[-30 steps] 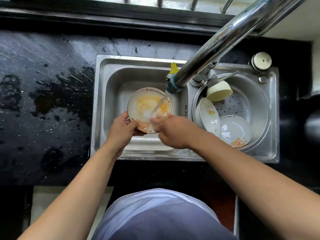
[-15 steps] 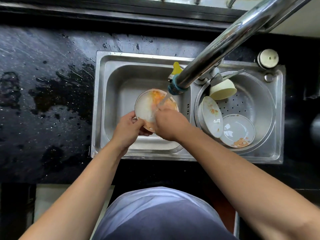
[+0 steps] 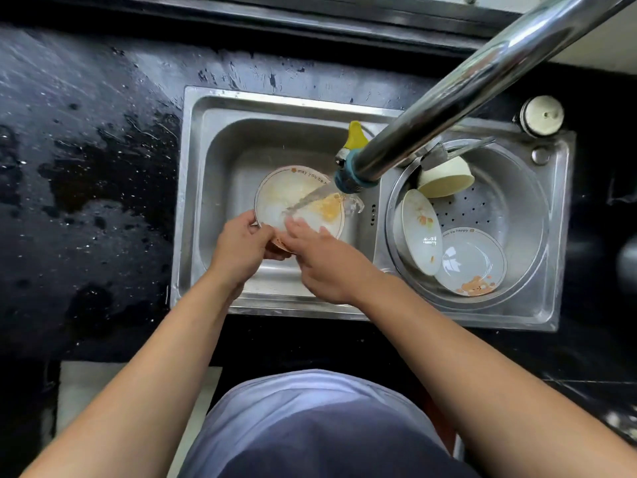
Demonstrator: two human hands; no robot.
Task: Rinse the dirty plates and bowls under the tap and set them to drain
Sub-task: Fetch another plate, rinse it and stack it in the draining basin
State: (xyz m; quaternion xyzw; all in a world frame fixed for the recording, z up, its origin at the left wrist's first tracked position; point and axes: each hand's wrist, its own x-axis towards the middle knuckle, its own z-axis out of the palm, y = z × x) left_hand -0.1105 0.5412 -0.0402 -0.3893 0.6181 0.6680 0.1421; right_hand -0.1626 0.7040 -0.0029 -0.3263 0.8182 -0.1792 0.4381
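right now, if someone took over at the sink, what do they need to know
Left hand grips the near rim of the plate under the running tap.
Right hand, fingers straight, touches the plate's face.
Done: cream bowl, flower plate and bear bowl sit in the strainer basin.
Left: orange residue to rinse off, then set this plate to drain.

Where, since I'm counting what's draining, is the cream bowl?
In the head view, the cream bowl lies tipped at the far edge of the right-hand strainer basin, just behind the leaning plate.
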